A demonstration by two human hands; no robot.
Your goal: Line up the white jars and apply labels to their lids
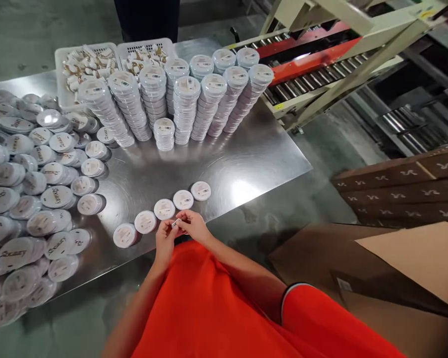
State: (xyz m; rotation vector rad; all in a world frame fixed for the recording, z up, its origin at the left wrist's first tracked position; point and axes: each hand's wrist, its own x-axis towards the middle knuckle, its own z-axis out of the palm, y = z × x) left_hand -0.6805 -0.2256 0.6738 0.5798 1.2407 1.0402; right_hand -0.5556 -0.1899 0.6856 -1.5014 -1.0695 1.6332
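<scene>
My left hand (166, 239) and my right hand (194, 225) meet at the table's near edge. Between their fingertips they pinch a small white label (176, 222) with dark print. Just beyond them a slanting row of several round white containers lies on the metal table. The container (164, 209) closest to my fingers sits right behind them, and another container (183, 200) with a barcode lies to its right. At the row's left end is a container (125, 235) with printed text facing up. My fingers partly hide the label.
Tall stacks of round containers (186, 109) stand at the back, with one short stack (164, 134) in front. A large pile of containers (56, 196) covers the left. Two white baskets (60, 94) hold small white-and-brown pieces. A roller conveyor (309, 72) and cardboard boxes (403, 184) are on the right.
</scene>
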